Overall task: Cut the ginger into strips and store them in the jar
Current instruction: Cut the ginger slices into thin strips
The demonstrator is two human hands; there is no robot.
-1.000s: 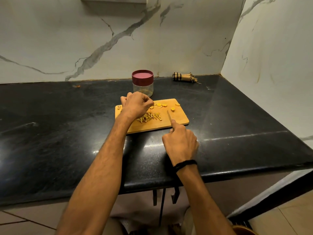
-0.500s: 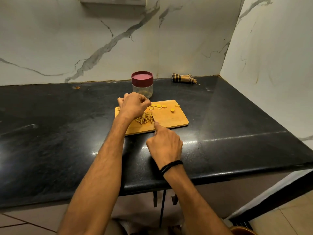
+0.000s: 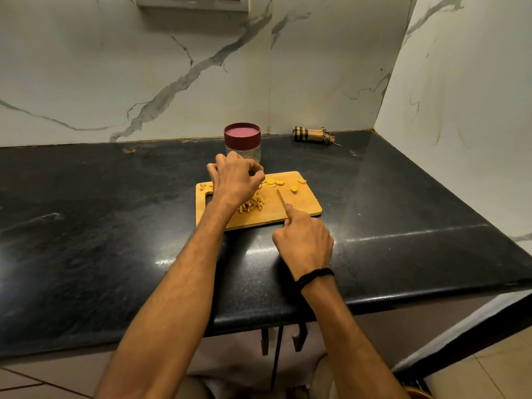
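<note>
A wooden cutting board (image 3: 305, 208) lies on the black counter. A pile of ginger strips (image 3: 252, 205) sits mid-board, and round ginger slices (image 3: 275, 182) lie along its far edge. My left hand (image 3: 234, 182) hovers over the board's far left with fingers curled, thumb and forefinger pinching at the nearest slice. My right hand (image 3: 305, 243) grips a knife (image 3: 280, 198), forefinger along its spine, with the blade on the board to the right of the strips. The clear jar (image 3: 242, 139) with its maroon lid on stands just behind the board.
A rolled checked cloth (image 3: 312, 134) lies at the back against the marble wall. The counter's front edge (image 3: 374, 300) runs close to my body. A side wall closes the right. A small orange scrap (image 3: 129, 150) lies at the back left.
The knife swept left up to the strip pile, then drew back to the right. My left hand stayed over the board, and its fingertips shifted from the strips toward the slices.
</note>
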